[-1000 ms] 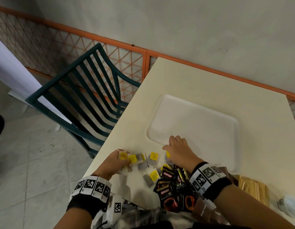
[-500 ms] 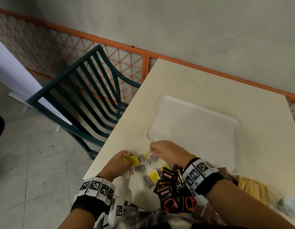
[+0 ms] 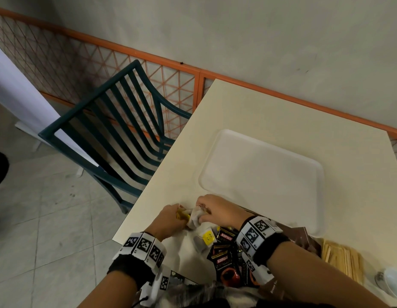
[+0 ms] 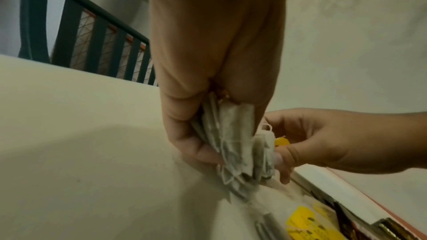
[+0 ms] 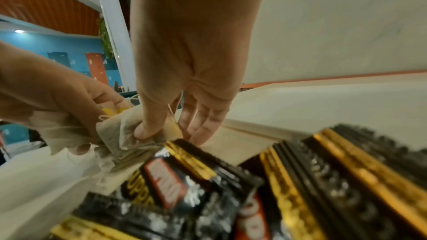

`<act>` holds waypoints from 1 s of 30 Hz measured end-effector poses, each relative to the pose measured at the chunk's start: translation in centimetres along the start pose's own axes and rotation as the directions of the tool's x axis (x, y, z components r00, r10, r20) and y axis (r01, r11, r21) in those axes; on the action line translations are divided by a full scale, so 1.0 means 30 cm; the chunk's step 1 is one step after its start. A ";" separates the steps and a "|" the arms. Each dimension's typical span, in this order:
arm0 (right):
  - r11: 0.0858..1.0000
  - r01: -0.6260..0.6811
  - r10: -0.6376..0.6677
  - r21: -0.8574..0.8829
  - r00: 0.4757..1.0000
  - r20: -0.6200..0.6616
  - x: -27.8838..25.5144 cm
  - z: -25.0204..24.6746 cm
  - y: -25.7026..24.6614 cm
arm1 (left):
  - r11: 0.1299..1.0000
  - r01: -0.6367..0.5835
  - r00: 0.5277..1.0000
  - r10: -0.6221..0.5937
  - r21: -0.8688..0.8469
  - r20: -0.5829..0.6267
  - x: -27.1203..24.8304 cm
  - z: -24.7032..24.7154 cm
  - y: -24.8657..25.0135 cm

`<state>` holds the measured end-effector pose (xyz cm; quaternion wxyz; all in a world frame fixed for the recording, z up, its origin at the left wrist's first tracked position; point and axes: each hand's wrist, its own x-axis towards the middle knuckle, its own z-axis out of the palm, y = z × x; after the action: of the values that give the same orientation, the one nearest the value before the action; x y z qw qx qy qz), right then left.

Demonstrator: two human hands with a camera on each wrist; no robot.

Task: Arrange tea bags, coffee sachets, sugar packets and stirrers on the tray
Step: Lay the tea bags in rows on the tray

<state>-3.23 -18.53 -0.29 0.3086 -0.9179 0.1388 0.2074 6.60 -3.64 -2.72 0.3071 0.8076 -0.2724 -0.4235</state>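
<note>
My left hand (image 3: 170, 218) grips a bunch of tea bags (image 4: 231, 143) with yellow tags, just above the table near its left front edge. My right hand (image 3: 217, 210) pinches another tea bag (image 5: 129, 130) between thumb and fingers and holds it against that bunch. One more tea bag with a yellow tag (image 3: 207, 236) lies on the table below the hands. Black coffee sachets (image 3: 226, 256) are piled under my right wrist. The white tray (image 3: 262, 174) lies beyond the hands with nothing on it. Wooden stirrers (image 3: 342, 258) lie at the front right.
A dark green slatted chair (image 3: 117, 134) stands off the table's left edge, with an orange lattice railing (image 3: 148, 70) behind it. Brown packets (image 3: 302, 238) lie by the tray's near right corner. A white dish (image 3: 393, 283) sits at the far right front.
My right hand left the tray's near edge, picked up a tea bag and brought it left to the left hand. The loose tea bags that lay between the hands are now gathered in the left hand.
</note>
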 end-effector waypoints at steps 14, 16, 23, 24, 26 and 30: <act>0.914 0.047 0.040 0.402 0.978 -0.205 0.015 -0.078 -0.090 | 0.765 0.042 0.996 0.016 -0.643 0.084 -0.039 -0.047 0.100; 0.940 0.045 0.024 0.338 0.980 -0.197 0.010 -0.079 -0.093 | 0.721 0.051 0.999 -0.029 -0.692 0.044 -0.037 -0.046 0.092; 0.926 -0.129 0.165 0.355 0.984 -0.073 -0.047 -0.101 -0.062 | 0.649 0.044 0.996 -0.089 -0.759 -0.019 -0.054 -0.074 0.040; 0.959 -0.195 0.207 0.205 0.978 -0.039 -0.061 -0.104 -0.048 | 0.644 0.045 0.993 -0.111 -0.764 -0.035 -0.058 -0.079 0.033; 0.956 -0.283 0.285 -0.080 0.958 0.020 -0.087 -0.089 -0.030 | 0.631 0.043 0.988 -0.143 -0.775 -0.061 -0.062 -0.084 0.015; 0.893 -0.307 0.334 -0.329 0.942 0.029 -0.097 -0.019 -0.038 | 0.602 0.040 0.986 -0.154 -0.797 -0.067 -0.076 -0.087 0.005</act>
<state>-5.18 -17.62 2.06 0.1231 -0.9105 0.2397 0.3137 7.67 -1.46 -0.26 0.6263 0.6269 0.0078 -0.4633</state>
